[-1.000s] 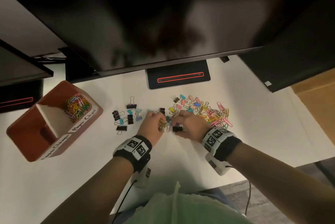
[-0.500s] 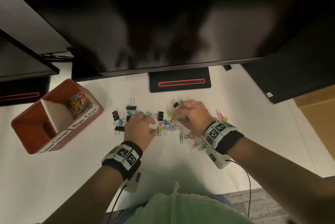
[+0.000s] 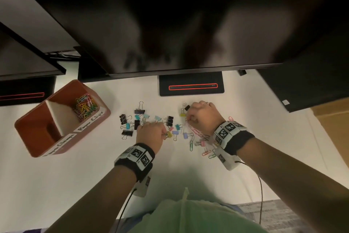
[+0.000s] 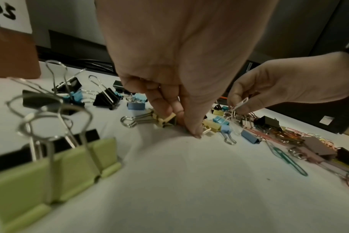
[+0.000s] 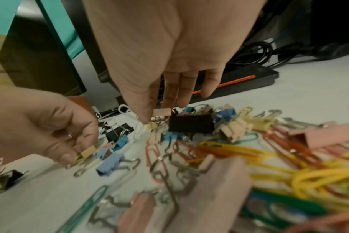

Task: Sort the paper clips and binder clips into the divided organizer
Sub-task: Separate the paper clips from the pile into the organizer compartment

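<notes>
The picking-up step: the left hand pinches a yellow binder clip mid-desk; the right hand pinches a white paper clip. Next, carry each to the organizer near the desk's left edge.

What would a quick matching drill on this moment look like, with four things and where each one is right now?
Things:
1. yellow binder clip
2. white paper clip
3. heap of coloured paper clips
4. green paper clip

Places:
A. in the organizer, in its far compartment
B. pinched in the left hand
C. flat on the desk between the two wrists
D. pinched in the right hand

Pairs: 1-B, 2-D, 3-A, 4-C
</notes>
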A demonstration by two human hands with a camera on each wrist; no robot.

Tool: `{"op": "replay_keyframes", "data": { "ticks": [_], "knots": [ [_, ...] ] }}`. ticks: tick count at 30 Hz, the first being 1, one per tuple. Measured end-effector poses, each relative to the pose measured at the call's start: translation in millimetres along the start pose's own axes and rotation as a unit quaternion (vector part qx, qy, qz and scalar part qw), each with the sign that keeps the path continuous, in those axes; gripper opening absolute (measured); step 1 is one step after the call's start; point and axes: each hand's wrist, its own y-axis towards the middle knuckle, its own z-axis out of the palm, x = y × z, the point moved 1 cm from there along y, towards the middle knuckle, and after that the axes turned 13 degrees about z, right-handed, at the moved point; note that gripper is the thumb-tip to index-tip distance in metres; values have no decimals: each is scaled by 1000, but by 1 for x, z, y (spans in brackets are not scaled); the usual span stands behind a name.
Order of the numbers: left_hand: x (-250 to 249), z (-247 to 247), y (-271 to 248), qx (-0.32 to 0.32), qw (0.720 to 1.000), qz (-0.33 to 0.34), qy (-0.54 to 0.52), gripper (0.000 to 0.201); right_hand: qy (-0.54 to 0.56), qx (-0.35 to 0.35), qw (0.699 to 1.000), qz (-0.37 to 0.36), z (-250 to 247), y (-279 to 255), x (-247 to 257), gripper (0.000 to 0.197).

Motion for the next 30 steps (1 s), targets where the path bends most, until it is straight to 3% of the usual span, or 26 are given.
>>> {"op": "replay_keyframes", "data": {
  "ticks": [8,14,19,25,30],
  "knots": [
    [12,-13,-4,-8,993,25,-116,12,124,-36,991,22,-13,-18,-18,9],
    [-7,-20,-7,-31,982,75,-169,11,188,-12,982,7,-10,-38,-34,25],
    [-49,-4,-13,33,970,90,-223,18,192,-11,981,27,-8,-55,-53,10],
    [-69,33,-3,30,978,27,-207,36,187,22,982,-8,3,-64,-48,5],
    [-73,38,4,-5,989,34,-142,23,143,44,988,-20,8,-58,-22,6]
  ]
}}
